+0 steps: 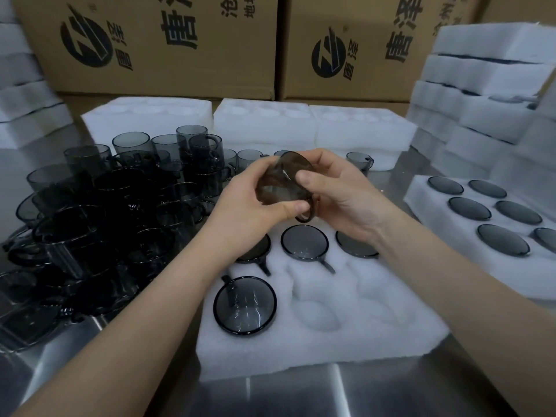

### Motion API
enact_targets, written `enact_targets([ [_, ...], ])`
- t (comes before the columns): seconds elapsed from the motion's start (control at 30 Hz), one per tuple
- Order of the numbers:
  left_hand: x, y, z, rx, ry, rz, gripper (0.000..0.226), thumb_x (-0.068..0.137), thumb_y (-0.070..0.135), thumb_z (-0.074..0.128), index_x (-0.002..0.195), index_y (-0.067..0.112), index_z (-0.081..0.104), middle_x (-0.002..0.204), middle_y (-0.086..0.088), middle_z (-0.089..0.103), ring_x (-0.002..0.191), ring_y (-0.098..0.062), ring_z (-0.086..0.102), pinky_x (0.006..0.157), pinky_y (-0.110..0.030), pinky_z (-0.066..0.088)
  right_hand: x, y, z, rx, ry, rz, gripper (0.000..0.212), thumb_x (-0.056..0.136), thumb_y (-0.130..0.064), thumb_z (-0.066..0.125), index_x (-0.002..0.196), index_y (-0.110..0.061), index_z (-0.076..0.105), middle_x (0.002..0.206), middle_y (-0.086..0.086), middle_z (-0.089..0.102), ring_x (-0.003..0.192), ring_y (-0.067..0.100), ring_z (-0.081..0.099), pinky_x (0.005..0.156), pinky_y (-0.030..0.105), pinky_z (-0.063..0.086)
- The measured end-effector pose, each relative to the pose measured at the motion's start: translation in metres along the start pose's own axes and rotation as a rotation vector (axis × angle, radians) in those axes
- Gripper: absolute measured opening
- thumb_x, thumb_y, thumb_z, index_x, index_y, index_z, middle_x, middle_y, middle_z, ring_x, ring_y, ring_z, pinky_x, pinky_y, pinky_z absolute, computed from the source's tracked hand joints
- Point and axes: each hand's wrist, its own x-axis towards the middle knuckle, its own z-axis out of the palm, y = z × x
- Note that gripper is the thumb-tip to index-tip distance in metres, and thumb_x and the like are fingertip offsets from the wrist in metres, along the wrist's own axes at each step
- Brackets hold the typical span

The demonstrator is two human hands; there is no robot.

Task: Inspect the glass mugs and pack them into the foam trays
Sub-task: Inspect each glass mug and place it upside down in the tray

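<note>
Both hands hold one smoky glass mug (278,182) tilted in the air above the white foam tray (331,335) in front of me. My left hand (255,200) grips its body from the left, thumb near the handle. My right hand (337,191) grips it from the right, thumb on the glass. In the tray, several mugs sit in pockets: one at the front left (245,305), one in the back row middle (304,242), others partly hidden under my arms. Two front pockets (319,311) are bare foam.
A dense pile of stacked dark glass mugs (105,212) covers the steel table (270,395) on the left. A filled foam tray (487,224) lies at right. Empty foam trays (261,121) stand behind, foam stacks (481,94) at right, cardboard boxes (180,46) at the back.
</note>
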Motion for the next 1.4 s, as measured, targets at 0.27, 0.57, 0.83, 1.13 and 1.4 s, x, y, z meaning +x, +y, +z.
enact_targets([
  [0.27,-0.002,0.000,0.001,0.057,0.123,0.017,0.058,0.059,0.030,0.086,0.110,0.033,0.058,0.107,0.017,0.065,0.106,-0.002,0.060,0.098,-0.034,0.048,-0.001,-0.002,0.005,-0.035,0.149,-0.085,0.014,0.098,-0.020,0.053,0.106,-0.019,0.065,0.088,0.004,0.066,0.069,0.023,0.058,0.058,0.033,0.053],
  [0.57,0.001,-0.007,-0.003,0.007,0.212,0.017,0.061,0.068,0.021,0.086,0.113,0.025,0.045,0.111,0.006,0.061,0.105,-0.006,0.061,0.097,-0.036,0.049,-0.001,0.004,0.006,-0.227,0.002,0.016,0.022,0.087,-0.032,0.058,0.077,-0.013,0.056,0.069,0.002,0.060,0.059,0.016,0.060,0.063,0.027,0.053],
  [0.83,0.000,-0.008,-0.003,-0.043,0.181,-0.024,0.058,0.074,0.033,0.076,0.125,0.027,0.048,0.112,0.010,0.064,0.109,-0.004,0.060,0.099,-0.037,0.048,0.003,0.004,0.011,-0.406,0.043,0.009,0.031,0.103,-0.025,0.046,0.076,-0.014,0.055,0.070,0.002,0.052,0.056,0.015,0.051,0.060,0.030,0.049],
  [1.13,0.002,-0.007,-0.003,-0.114,0.247,-0.109,0.053,0.071,0.064,0.062,0.109,0.027,0.056,0.106,0.011,0.068,0.099,0.001,0.063,0.091,-0.026,0.047,-0.004,0.001,0.007,-0.068,-0.121,-0.026,0.023,0.100,-0.020,0.045,0.083,-0.009,0.056,0.063,0.000,0.048,0.058,0.015,0.050,0.058,0.024,0.043],
  [1.4,0.003,-0.001,-0.003,-0.247,0.140,-0.181,0.070,0.082,0.067,0.053,0.112,0.003,0.055,0.110,-0.019,0.064,0.099,-0.024,0.069,0.092,-0.042,0.054,-0.002,0.003,0.008,-0.165,-0.094,-0.138,0.018,0.091,-0.017,0.053,0.086,-0.014,0.070,0.058,-0.002,0.054,0.049,0.013,0.052,0.043,0.020,0.039],
])
